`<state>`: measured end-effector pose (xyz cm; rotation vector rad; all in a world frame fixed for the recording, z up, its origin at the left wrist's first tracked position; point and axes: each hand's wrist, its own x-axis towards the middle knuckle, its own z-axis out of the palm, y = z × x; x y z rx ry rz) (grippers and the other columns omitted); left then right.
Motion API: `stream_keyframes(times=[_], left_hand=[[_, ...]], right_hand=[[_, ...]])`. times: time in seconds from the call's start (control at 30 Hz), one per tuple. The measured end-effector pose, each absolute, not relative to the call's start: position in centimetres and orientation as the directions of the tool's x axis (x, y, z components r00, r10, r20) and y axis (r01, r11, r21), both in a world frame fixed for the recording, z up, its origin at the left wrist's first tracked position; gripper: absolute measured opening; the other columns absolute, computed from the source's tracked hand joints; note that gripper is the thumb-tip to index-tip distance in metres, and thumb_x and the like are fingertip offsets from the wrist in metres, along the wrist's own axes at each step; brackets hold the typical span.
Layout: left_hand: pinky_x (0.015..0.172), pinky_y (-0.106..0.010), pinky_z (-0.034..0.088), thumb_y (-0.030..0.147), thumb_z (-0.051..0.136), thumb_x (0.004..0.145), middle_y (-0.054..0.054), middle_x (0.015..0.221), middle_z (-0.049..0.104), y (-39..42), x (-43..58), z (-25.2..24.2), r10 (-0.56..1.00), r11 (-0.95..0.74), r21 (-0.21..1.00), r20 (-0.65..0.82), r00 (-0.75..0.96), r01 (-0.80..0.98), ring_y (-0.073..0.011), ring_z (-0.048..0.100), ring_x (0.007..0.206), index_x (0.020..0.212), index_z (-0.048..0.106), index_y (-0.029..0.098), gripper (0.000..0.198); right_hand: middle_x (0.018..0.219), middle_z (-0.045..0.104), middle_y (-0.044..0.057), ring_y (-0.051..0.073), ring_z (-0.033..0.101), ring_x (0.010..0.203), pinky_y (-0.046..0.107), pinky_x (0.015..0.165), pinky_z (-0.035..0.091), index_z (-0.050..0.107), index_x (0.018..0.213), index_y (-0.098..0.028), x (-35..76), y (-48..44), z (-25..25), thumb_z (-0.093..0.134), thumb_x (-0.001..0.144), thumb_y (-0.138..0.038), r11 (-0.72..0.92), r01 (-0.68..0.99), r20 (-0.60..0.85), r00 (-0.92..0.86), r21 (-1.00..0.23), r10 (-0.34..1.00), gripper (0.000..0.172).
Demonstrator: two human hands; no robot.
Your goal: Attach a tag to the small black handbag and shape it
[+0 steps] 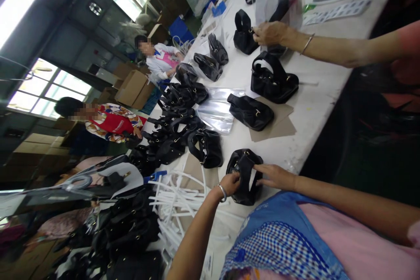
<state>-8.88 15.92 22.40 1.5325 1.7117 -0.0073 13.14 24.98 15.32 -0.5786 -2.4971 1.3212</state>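
A small black handbag with gold fittings stands on the white table in front of me. My left hand, a bangle at its wrist, has its fingers curled at the bag's opening beside the wide handle. My right hand grips the other side of that handle, its fingers fairly straight. Something white shows under the handle. Just beyond are a black handbag lying over brown card and another handbag. The bag's inside is mostly hidden.
White foam tubes lie in a tangle on my left. Many black bags crowd the table beyond clear plastic sleeves. A co-worker's hand touches another black bag. People stand across the table, near cardboard boxes.
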Motion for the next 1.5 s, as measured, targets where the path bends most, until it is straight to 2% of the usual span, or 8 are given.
stream_keyframes(times=[0.13, 0.33, 0.47, 0.63, 0.9, 1.13, 1.33, 1.5], left_hand=[[0.077, -0.03, 0.049, 0.018, 0.053, 0.081, -0.008, 0.093, 0.069, 16.4, -9.2, 23.3, 0.779, 0.265, 0.499, -0.615, 0.121, 0.826, -0.0221, 0.062, 0.089, 0.102, 0.063, 0.013, 0.024], [0.066, -0.028, 0.05, 0.002, 0.067, 0.061, 0.0, 0.062, 0.064, 17.7, -9.9, 24.6, 0.633, 0.216, 0.519, -0.719, 0.286, 0.827, -0.0172, 0.056, 0.065, 0.092, 0.066, 0.011, 0.032], [0.071, -0.03, 0.05, 0.004, 0.07, 0.059, -0.003, 0.07, 0.068, 18.1, -10.3, 24.3, 0.642, 0.203, 0.515, -0.712, 0.284, 0.833, -0.0172, 0.055, 0.066, 0.095, 0.067, 0.011, 0.036], [0.075, -0.031, 0.049, 0.023, 0.071, 0.07, -0.008, 0.088, 0.07, 17.0, -11.4, 23.8, 0.733, 0.252, 0.488, -0.66, 0.165, 0.836, -0.0213, 0.061, 0.081, 0.096, 0.067, 0.011, 0.028], [0.068, -0.027, 0.045, 0.034, 0.065, 0.076, -0.005, 0.078, 0.068, 15.3, -10.3, 23.5, 0.844, 0.398, 0.449, -0.521, -0.127, 0.8, -0.0194, 0.061, 0.076, 0.086, 0.068, 0.012, 0.024], [0.066, -0.026, 0.044, 0.028, 0.067, 0.073, -0.006, 0.078, 0.069, 15.9, -9.6, 21.5, 0.834, 0.481, 0.452, -0.5, -0.233, 0.752, -0.0187, 0.062, 0.074, 0.082, 0.068, 0.014, 0.017], [0.065, -0.026, 0.045, 0.023, 0.06, 0.076, -0.005, 0.078, 0.067, 15.2, -10.0, 21.7, 0.815, 0.521, 0.41, -0.499, -0.293, 0.749, -0.0187, 0.062, 0.074, 0.089, 0.061, 0.015, 0.015], [0.072, -0.031, 0.048, 0.025, 0.06, 0.078, -0.01, 0.09, 0.068, 15.1, -9.7, 22.0, 0.819, 0.504, 0.378, -0.494, -0.292, 0.776, -0.0248, 0.064, 0.085, 0.108, 0.053, 0.015, 0.032]], right_hand=[[0.095, 0.071, 0.009, 0.027, 0.066, 0.09, 0.034, 0.076, 0.05, 0.057, 0.12, -0.019, 11.3, 24.5, 16.8, 0.057, 0.085, -0.047, 0.432, 0.396, -0.108, -0.825, -0.81, 0.554, 0.044], [0.107, 0.069, 0.011, 0.025, 0.066, 0.096, 0.03, 0.077, 0.046, 0.055, 0.119, -0.017, 9.8, 23.9, 17.6, 0.055, 0.084, -0.032, 0.415, 0.46, -0.149, -0.79, -0.785, 0.595, 0.037], [0.101, 0.07, 0.011, 0.025, 0.066, 0.092, 0.029, 0.072, 0.043, 0.055, 0.113, -0.018, 10.1, 23.9, 17.5, 0.054, 0.084, -0.032, 0.42, 0.494, -0.158, -0.77, -0.762, 0.619, 0.033], [0.095, 0.071, 0.006, 0.023, 0.066, 0.086, 0.027, 0.065, 0.04, 0.057, 0.106, -0.021, 9.8, 24.2, 17.2, 0.055, 0.083, -0.035, 0.417, 0.517, -0.147, -0.741, -0.748, 0.655, 0.027], [0.084, 0.072, 0.004, 0.02, 0.068, 0.076, 0.025, 0.06, 0.04, 0.058, 0.108, -0.021, 9.3, 24.0, 16.8, 0.054, 0.088, -0.037, 0.457, 0.514, -0.092, -0.731, -0.726, 0.676, 0.026], [0.101, 0.071, 0.014, 0.027, 0.068, 0.088, 0.033, 0.071, 0.049, 0.053, 0.122, -0.014, 7.7, 24.2, 16.4, 0.051, 0.09, -0.031, 0.579, 0.384, 0.011, -0.827, -0.719, 0.561, 0.036], [0.108, 0.069, 0.01, 0.018, 0.067, 0.091, 0.03, 0.08, 0.052, 0.042, 0.136, -0.018, 10.1, 24.8, 14.9, 0.05, 0.09, -0.026, 0.594, 0.205, 0.099, -0.893, -0.778, 0.438, 0.047], [0.123, 0.061, 0.012, 0.027, 0.056, 0.111, 0.043, 0.093, 0.044, 0.054, 0.127, -0.02, 12.0, 25.2, 15.4, 0.062, 0.083, -0.041, 0.723, -0.074, 0.232, -0.965, -0.687, 0.121, 0.05]])
